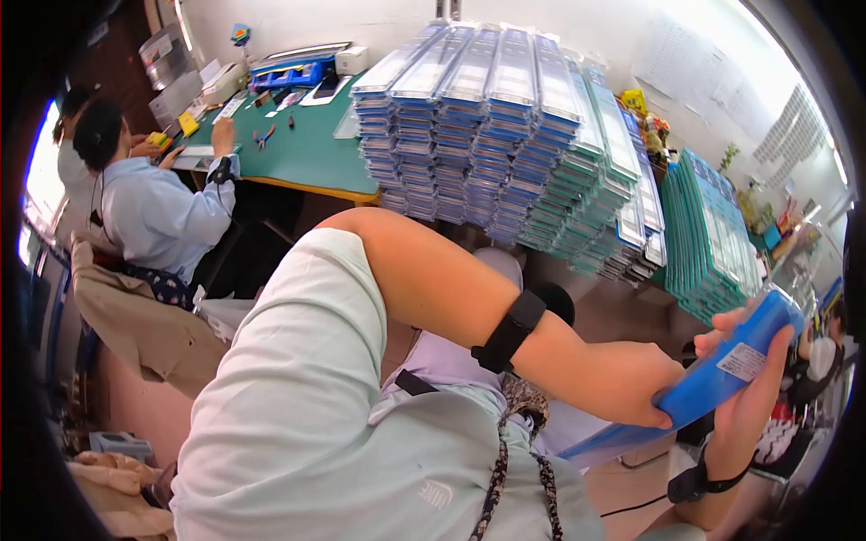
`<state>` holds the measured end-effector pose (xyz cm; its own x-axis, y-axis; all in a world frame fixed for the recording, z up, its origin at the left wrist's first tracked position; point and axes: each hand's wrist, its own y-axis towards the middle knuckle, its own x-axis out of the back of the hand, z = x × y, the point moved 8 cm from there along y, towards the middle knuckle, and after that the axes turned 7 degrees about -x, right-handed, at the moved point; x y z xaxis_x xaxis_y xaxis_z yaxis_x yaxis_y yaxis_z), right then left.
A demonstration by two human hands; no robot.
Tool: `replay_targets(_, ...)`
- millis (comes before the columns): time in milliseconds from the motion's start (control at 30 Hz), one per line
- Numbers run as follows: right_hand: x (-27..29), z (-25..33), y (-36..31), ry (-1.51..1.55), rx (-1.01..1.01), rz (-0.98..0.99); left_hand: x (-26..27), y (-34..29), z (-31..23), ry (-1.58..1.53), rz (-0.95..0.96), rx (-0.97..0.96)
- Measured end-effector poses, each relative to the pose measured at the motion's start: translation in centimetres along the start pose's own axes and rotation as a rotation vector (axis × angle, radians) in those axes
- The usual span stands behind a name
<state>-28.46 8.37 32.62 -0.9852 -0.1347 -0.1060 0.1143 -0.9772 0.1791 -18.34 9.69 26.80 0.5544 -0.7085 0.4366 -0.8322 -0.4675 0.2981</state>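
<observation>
A long, flat blue package (699, 389) with a white label and a clear plastic edge lies slantwise at the lower right. My left arm reaches across my body, and my left hand (645, 383) is closed on the package's near edge below the label. My right hand (753, 397) grips the same package from its far side, the thumb along its outer edge and the fingertips showing past the upper edge. Part of the package's lower end passes behind my left hand and beside my shirt.
Tall stacks of long flat clear packages (492, 77) stand ahead. Further right is another stack of green-edged packages (708, 230). At a green-topped table (307, 153) on the left sits a person (158, 203) at work. A chair with a tan jacket (135, 316) is behind them.
</observation>
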Motion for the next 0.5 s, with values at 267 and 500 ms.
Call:
replay_targets(267,-2.0,-0.4,0.2,0.087,-0.147,0.094,-0.4,-0.4,0.6,-0.075,0.039,-0.039)
replay_targets(500,-3.1,1.8,0.3,0.024,-0.064,0.202,-1.6,-0.2,1.0,0.03,0.145,0.012)
